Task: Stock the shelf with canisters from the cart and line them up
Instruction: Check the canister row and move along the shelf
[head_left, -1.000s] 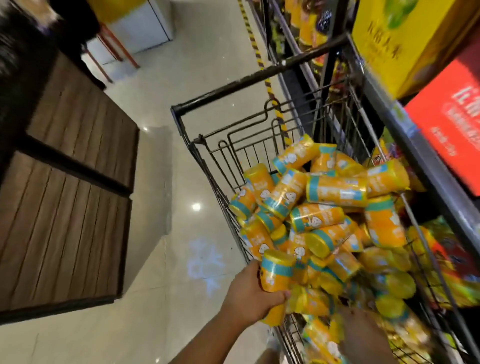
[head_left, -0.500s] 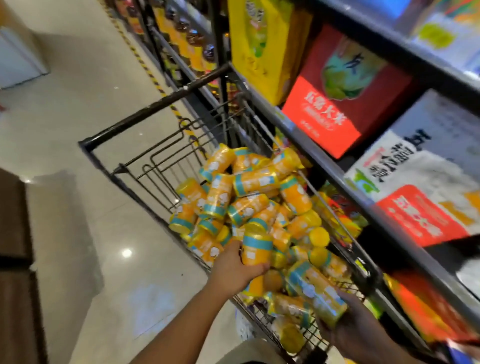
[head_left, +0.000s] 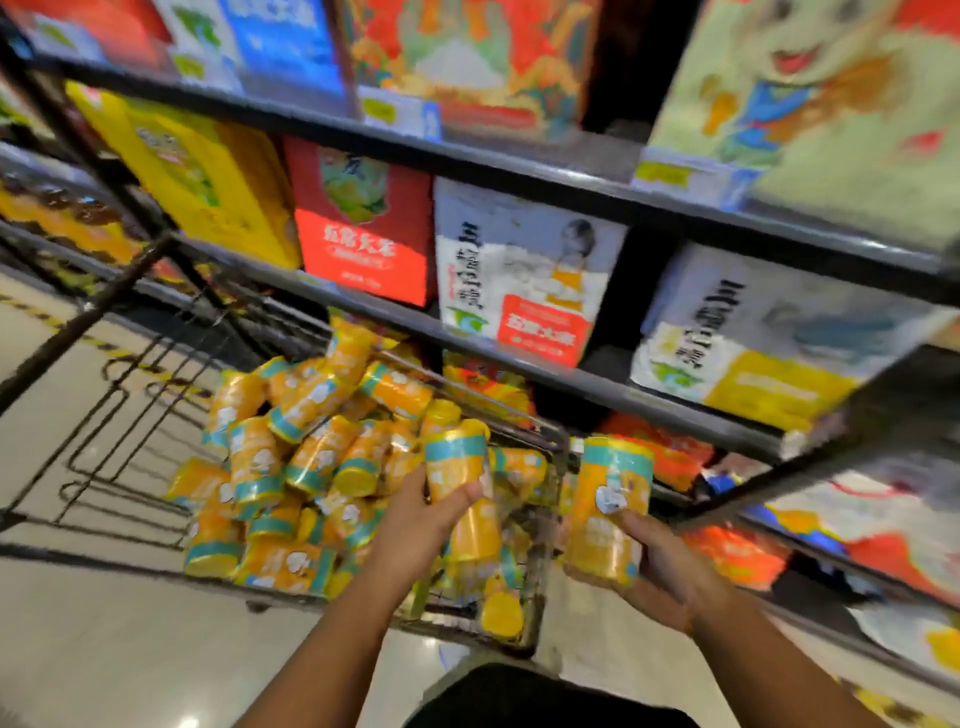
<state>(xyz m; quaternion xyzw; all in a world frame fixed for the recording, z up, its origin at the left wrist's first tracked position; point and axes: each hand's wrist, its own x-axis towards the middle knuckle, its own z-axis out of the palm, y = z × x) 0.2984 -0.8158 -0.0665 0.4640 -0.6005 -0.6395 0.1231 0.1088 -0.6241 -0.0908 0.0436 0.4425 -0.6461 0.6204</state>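
Head view, the only 1: you have 2 cans up at once. Your left hand wraps the left can from its left side, thumb across the front, fingers clamped round the middle; that can stands near upright over the cart, just above the pile. Your right hand cups the right can from below and right, fingers curled tight round its lower half, long axis also near upright, teal band on top. This can sits outside the cart rim, on the shelf side. The shelf lies ahead and to the right of both hands, so the right hand is nearer and likely goes first. Boxes fill the tier above; motion blur hides which slot is free.
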